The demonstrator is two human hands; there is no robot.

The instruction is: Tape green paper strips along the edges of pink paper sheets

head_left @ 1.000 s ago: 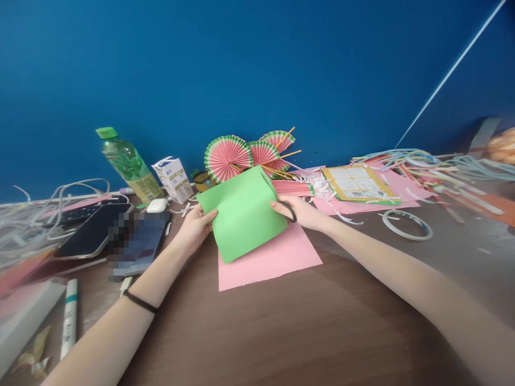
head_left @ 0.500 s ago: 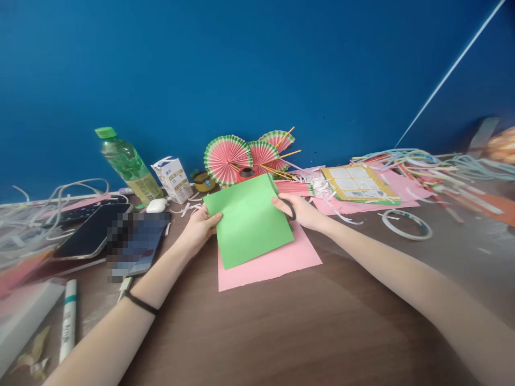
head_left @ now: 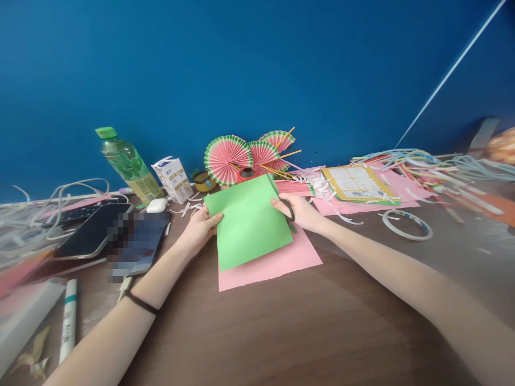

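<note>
left forearm (head_left: 161, 279): thin black band (head_left: 140, 303) | right forearm (head_left: 386, 265): bare

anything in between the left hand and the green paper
Nothing visible: the left hand pinches the green paper directly by its left edge, thumb on top. What lies behind the paper there is hidden.

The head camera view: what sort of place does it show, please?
Probably a desk used for paper crafts: the left hand holds a green sheet, pleated pink-and-green fans are behind it, and white paper shreds lie nearby.
</note>
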